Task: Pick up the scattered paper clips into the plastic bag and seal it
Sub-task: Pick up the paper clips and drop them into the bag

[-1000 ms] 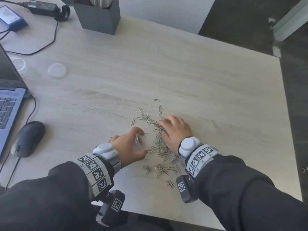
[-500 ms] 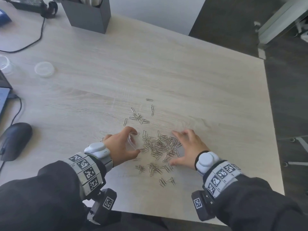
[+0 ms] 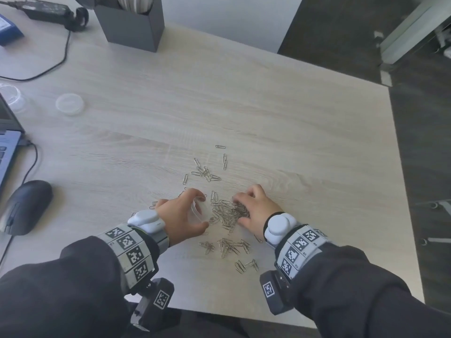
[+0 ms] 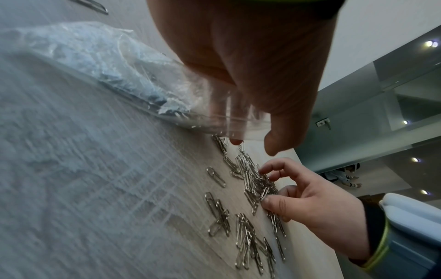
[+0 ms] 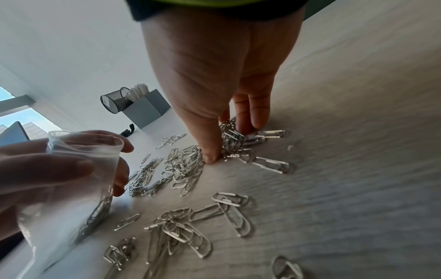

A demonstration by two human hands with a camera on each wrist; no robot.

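On the counter [image 3: 268, 106] my right hand [image 3: 253, 211], spread flat half a second ago, now bunches its fingers [image 5: 253, 115] round a clump of paper clips [image 3: 240, 211] beside the plastic bag [image 5: 78, 169] my left hand [image 3: 180, 215] grips open, ready for a load

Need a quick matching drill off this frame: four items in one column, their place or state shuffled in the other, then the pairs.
Column 1
1. plastic bag
2. paper clips
3. computer mouse
4. round clear lid

Column 2
A. far left of the desk, lying flat, away from both hands
B. held open by the left hand
C. dark, at the left edge of the desk near the laptop
D. heaped on the desk, some being pinched by the right hand

Pairs: 1-B, 2-D, 3-C, 4-A
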